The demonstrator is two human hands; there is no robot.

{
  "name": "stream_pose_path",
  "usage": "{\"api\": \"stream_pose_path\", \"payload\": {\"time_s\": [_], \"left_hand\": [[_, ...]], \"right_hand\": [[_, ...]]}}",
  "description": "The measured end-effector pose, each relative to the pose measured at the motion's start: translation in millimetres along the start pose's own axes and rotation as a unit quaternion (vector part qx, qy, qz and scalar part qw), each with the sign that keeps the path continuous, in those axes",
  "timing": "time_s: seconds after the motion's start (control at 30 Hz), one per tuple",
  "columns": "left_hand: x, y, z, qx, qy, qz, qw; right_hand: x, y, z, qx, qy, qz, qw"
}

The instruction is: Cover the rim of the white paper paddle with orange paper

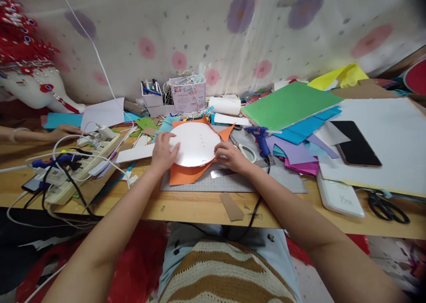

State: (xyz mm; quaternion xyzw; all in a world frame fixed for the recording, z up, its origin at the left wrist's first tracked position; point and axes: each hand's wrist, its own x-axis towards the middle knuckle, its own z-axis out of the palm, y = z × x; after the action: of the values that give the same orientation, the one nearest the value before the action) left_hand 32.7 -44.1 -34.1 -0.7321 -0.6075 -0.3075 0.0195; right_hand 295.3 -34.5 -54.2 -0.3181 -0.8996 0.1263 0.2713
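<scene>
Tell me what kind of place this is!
Probably a craft table, maybe at home or in a small workshop. There's a blue glue gun, a gray cutting mat, and a white disc over orange paper.

a pale sheet [193, 23], printed with pink and purple flowers and small grey flecks, hangs in soft folds across the back. in front of it, the light brown wooden counter [196, 210] runs from side to side, bare grain showing along its front edge. below, the pale floor [308, 278] is littered with scraps at the right. soft light falls fairly evenly, dimmer under the counter.
</scene>
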Motion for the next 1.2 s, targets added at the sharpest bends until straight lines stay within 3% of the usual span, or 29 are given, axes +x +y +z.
{"api": "stream_pose_path", "payload": {"time_s": [0.13,0.2,0.3,0.43,0.6,0.9,1.07,1.2], "left_hand": [[-25.3,47.9,3.2,-0.044,-0.143,0.170,0.974],[-34.2,65.0,12.7,-0.009,-0.160,0.193,0.968],[-36.7,76.1,26.9,0.050,-0.155,0.178,0.971],[-30.7,80.0,31.2,0.116,-0.156,0.159,0.968],[-29.2,85.5,28.0,0.146,-0.173,0.207,0.952],[-31.3,70.4,34.9,0.105,-0.160,0.209,0.959],[-27.4,62.9,26.1,0.057,-0.178,0.209,0.960],[-26.7,68.8,21.5,0.062,-0.185,0.187,0.963]], "right_hand": [[0.6,5.5,4.2,0.029,0.021,0.011,0.999],[1.3,8.4,7.1,0.037,0.047,-0.012,0.998],[0.6,11.3,10.8,0.039,0.071,-0.039,0.996],[-4.0,14.4,9.0,0.052,0.080,-0.038,0.995],[-11.9,23.5,-2.1,0.053,0.088,0.004,0.995],[-6.7,36.1,9.3,-0.045,0.028,-0.026,0.998],[-1.4,31.7,8.0,-0.057,0.021,-0.024,0.998],[-0.2,26.0,4.3,-0.049,0.014,-0.014,0.999]]}}
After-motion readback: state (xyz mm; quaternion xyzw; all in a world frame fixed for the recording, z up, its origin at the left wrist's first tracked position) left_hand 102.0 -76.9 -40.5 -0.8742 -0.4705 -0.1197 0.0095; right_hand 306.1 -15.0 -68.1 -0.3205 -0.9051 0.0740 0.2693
